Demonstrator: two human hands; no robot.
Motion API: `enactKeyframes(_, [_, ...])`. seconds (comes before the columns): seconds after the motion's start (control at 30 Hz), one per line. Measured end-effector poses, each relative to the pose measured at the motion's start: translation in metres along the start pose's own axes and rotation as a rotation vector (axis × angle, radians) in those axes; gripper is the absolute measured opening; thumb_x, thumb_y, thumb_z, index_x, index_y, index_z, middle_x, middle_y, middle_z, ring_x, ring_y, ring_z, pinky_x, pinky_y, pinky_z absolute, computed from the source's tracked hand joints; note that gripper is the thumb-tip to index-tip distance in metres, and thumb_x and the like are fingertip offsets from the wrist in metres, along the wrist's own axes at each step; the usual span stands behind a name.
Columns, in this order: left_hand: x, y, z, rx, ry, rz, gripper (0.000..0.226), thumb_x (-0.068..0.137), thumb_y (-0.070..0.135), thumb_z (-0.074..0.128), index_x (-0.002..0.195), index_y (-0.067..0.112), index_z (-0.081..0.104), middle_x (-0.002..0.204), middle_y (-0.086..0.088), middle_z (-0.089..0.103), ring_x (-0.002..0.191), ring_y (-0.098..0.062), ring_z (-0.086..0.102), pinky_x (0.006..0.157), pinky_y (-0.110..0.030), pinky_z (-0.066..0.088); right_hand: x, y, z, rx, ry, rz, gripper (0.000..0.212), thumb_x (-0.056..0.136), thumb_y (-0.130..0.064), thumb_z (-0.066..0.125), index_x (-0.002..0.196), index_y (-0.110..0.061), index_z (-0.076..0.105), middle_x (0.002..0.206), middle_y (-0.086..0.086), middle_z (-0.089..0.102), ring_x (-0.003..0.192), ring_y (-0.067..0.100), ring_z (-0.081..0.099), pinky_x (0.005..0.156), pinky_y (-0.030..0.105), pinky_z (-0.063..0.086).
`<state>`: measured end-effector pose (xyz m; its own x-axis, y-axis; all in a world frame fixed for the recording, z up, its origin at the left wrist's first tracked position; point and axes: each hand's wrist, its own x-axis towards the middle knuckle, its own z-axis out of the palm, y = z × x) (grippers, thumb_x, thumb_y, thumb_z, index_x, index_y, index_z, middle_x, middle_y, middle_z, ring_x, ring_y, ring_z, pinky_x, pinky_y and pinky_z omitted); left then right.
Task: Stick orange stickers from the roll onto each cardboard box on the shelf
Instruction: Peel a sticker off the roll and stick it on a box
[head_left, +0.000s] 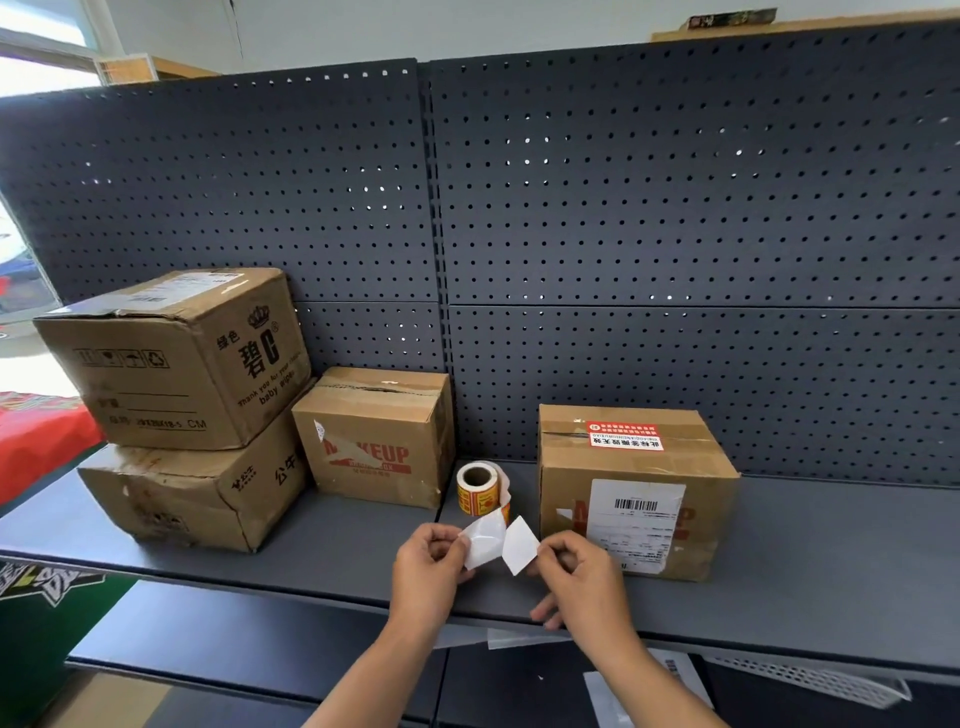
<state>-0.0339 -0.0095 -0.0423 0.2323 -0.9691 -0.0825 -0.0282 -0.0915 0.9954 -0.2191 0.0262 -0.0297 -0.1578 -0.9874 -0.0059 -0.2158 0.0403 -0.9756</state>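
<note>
Fingers and thumb of my left hand (428, 566) pinch the glossy white liner (483, 540) trailing from the sticker roll (479, 488), which stands on end on the grey metal shelf (337, 540) just beyond my knuckles. My right hand (582, 577) pinches a thin white square (520, 548), likely a sticker seen from its back, partly peeled. The nearest bare carton looks to be the creased MAKEUP box (374, 441), ahead and leftward; the right box (634, 499) already wears an orange-red label (626, 435) on top.
</note>
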Motion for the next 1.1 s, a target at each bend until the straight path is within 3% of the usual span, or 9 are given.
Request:
enactKeyframes(0.23, [-0.002,-0.011,-0.010,0.136,0.086,0.003,0.002,0.098,0.017,0.069,0.099,0.016,0.067,0.093,-0.005,0.077,0.076,-0.014,0.076,0.081,-0.046,0.064,-0.005,0.001,-0.024,-0.094,-0.027,-0.042,0.014,0.100,-0.013,0.062,0.088,-0.016,0.070,0.079,0.005,0.075,0.053,0.028,0.072,0.048,0.036,0.055])
enactKeyframes(0.43, [-0.030,0.015,0.002,0.343,-0.003,0.273,0.033,0.095,0.020,0.070,0.119,0.037,0.054,0.120,0.021,0.056,0.112,0.001,0.057,0.093,-0.026,0.051,-0.013,-0.022,-0.032,-0.136,0.024,-0.200,0.013,0.098,-0.020,0.066,0.086,-0.022,0.070,0.079,0.000,0.074,0.048,0.021,0.067,0.043,0.033,0.054])
enactKeyframes(0.53, [-0.053,0.033,0.010,0.251,-0.021,0.371,0.022,0.098,0.017,0.064,0.107,0.036,0.059,0.106,0.018,0.062,0.100,-0.002,0.061,0.082,-0.020,0.051,-0.017,-0.029,-0.027,-0.208,0.099,-0.331,0.016,0.096,-0.023,0.069,0.082,-0.030,0.068,0.073,-0.006,0.071,0.051,0.015,0.064,0.041,0.032,0.053])
enactKeyframes(0.6, [-0.068,0.043,0.016,0.160,-0.076,0.381,0.011,0.102,0.019,0.061,0.103,0.031,0.062,0.098,0.014,0.068,0.090,-0.008,0.065,0.077,-0.024,0.053,-0.018,-0.028,-0.022,-0.304,0.153,-0.421,0.015,0.095,-0.027,0.069,0.081,-0.032,0.065,0.066,-0.011,0.066,0.055,0.011,0.063,0.046,0.038,0.054])
enactKeyframes(0.67, [-0.077,0.049,0.023,0.045,-0.178,0.331,0.008,0.104,0.022,0.060,0.109,0.026,0.064,0.101,0.008,0.072,0.096,-0.013,0.069,0.085,-0.031,0.058,-0.021,-0.025,-0.019,-0.426,0.178,-0.502,0.014,0.094,-0.030,0.069,0.082,-0.033,0.062,0.063,-0.013,0.063,0.058,0.009,0.061,0.050,0.037,0.052])
enactKeyframes(0.77, [-0.084,0.055,0.035,-0.204,-0.222,0.100,0.014,0.104,0.025,0.060,0.116,0.018,0.065,0.110,-0.006,0.074,0.105,-0.022,0.073,0.094,-0.040,0.060,-0.028,-0.027,-0.017,-0.553,0.183,-0.595,0.012,0.094,-0.030,0.068,0.086,-0.034,0.061,0.064,-0.023,0.055,0.060,0.002,0.058,0.048,0.025,0.047])
enactKeyframes(0.9, [-0.083,0.060,0.037,-0.381,-0.224,-0.043,0.028,0.100,0.030,0.065,0.117,0.008,0.066,0.111,-0.015,0.076,0.106,-0.027,0.074,0.095,-0.039,0.060,-0.031,-0.031,-0.016,-0.549,0.128,-0.644,0.002,0.096,-0.037,0.062,0.095,-0.036,0.062,0.078,-0.025,0.059,0.069,0.002,0.059,0.053,0.026,0.050])
enactKeyframes(1.0, [-0.083,0.057,0.032,-0.414,-0.223,-0.074,0.022,0.100,0.019,0.066,0.116,0.005,0.066,0.112,-0.018,0.075,0.105,-0.029,0.074,0.088,-0.035,0.059,-0.032,-0.031,-0.019,-0.555,0.040,-0.674,0.012,0.098,-0.044,0.057,0.107,-0.038,0.062,0.095,-0.024,0.059,0.079,0.004,0.061,0.060,0.029,0.054])
enactKeyframes(1.1, [-0.081,0.052,0.027,-0.433,-0.194,-0.115,0.018,0.101,0.009,0.062,0.117,0.003,0.063,0.112,-0.021,0.075,0.101,-0.028,0.075,0.081,-0.032,0.059,-0.034,-0.030,-0.025,-0.470,-0.074,-0.628,0.018,0.096,-0.044,0.066,0.113,-0.039,0.066,0.100,-0.022,0.058,0.083,0.009,0.063,0.065,0.030,0.055])
